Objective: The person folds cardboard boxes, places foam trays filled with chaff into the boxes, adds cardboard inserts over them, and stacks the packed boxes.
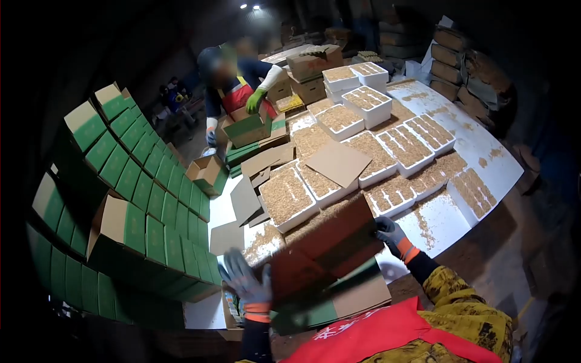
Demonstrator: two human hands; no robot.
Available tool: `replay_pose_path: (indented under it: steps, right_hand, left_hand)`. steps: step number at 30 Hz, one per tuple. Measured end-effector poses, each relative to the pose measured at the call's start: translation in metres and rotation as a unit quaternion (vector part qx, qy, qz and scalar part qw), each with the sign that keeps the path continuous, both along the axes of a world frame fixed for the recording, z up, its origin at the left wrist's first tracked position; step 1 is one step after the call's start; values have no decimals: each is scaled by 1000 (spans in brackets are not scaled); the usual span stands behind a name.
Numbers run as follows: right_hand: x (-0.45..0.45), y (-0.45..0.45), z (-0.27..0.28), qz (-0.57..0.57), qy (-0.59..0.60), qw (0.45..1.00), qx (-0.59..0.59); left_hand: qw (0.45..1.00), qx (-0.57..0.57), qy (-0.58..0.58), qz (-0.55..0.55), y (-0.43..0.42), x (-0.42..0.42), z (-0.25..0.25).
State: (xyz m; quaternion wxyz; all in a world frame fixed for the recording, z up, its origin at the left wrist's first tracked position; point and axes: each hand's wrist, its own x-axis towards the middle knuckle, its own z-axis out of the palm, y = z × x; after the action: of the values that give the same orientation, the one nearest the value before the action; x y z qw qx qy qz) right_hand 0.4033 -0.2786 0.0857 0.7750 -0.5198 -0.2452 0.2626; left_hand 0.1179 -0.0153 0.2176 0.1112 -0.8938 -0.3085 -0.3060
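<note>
A cardboard carton (321,251), partly blurred and tilted, is in front of me above the near table edge. My right hand (392,235), in a dark glove with an orange cuff, grips the carton's right end. At its left end is my left hand (247,278), in a grey glove, fingers spread and palm toward the carton. Beneath the carton lie flattened green and brown cartons (363,296). Beyond it stand white trays (289,196) filled with brown crumbly material, and a loose cardboard sheet (339,163) rests across some of them.
Rows of green cartons (154,206) are stacked on the left. Across the table, a co-worker (233,91) handles an open green carton (248,129). Another open carton (209,174) stands near them. More trays (367,104) are piled at the back of the white table (484,151).
</note>
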Motion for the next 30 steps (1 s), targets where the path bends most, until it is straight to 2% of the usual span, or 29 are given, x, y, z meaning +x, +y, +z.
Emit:
replay_pose_path:
  steps: [1,2,4,5,6,7,8,9,10,12,13,14,17,18,20,21,22,24,26,27,28,29,30]
  right_hand:
    - [11,0,-2,48,-27,998,-29]
    - [10,-3,-2,-33,-119,988,-96]
    - [1,-3,16,-192,-299,909,-218]
    - [-15,-2,53,-295,-350,866,-201]
    - [-31,3,90,-356,-431,818,-135]
    - [-44,14,110,-304,-443,843,-23]
    - [-58,28,119,-238,-522,819,11]
    - [-86,32,158,-152,-632,738,-179]
    - [-97,50,165,-43,-659,729,-181]
    - [-104,63,155,13,-702,683,-200]
    - [-106,59,159,16,-707,677,-202]
    - [-106,50,163,22,-713,670,-206]
    - [-119,25,168,44,-721,658,-212]
    - [-125,18,170,55,-721,651,-233]
    - [-140,5,168,18,-682,699,-216]
    - [-144,-5,171,10,-659,720,-217]
    - [-144,-12,172,0,-637,740,-217]
    - [-127,-22,170,15,-538,835,-114]
    - [-118,-33,182,93,-448,885,-85]
    - [-115,-35,195,134,-494,853,-105]
    - [-119,-28,208,169,-570,791,-147]
    - [-121,-9,196,253,-549,776,-182]
    - [-120,15,174,328,-522,759,-211]
  left_hand:
    - [992,-48,26,-112,-1,-3,22]
    - [979,-75,83,-172,3,-15,22]
    - [919,-327,149,-165,-10,-13,50]
    - [894,-367,148,-210,-7,-18,48]
    - [865,-389,177,-264,-5,-19,55]
    - [804,-502,202,-246,-1,-18,58]
    - [730,-606,225,-221,4,-16,60]
    - [677,-670,215,-216,7,-11,64]
    - [677,-671,237,-185,-1,-2,79]
    - [678,-662,243,-209,18,-2,69]
    - [706,-639,259,-163,26,0,66]
    - [714,-625,229,-217,27,-1,65]
    - [705,-660,168,-201,28,-3,58]
    - [747,-605,154,-231,27,-5,56]
    - [817,-483,127,-287,23,-7,59]
    - [851,-450,88,-256,17,-12,70]
    - [913,-334,32,-232,17,-16,77]
    - [935,-315,-51,-156,26,-32,106]
    - [921,-363,-47,-132,32,-38,100]
    - [914,-387,-47,-116,32,-45,93]
    - [935,-337,33,-102,32,-41,52]
    - [905,-390,10,-170,16,-16,19]
    - [793,-576,6,-198,18,0,11]
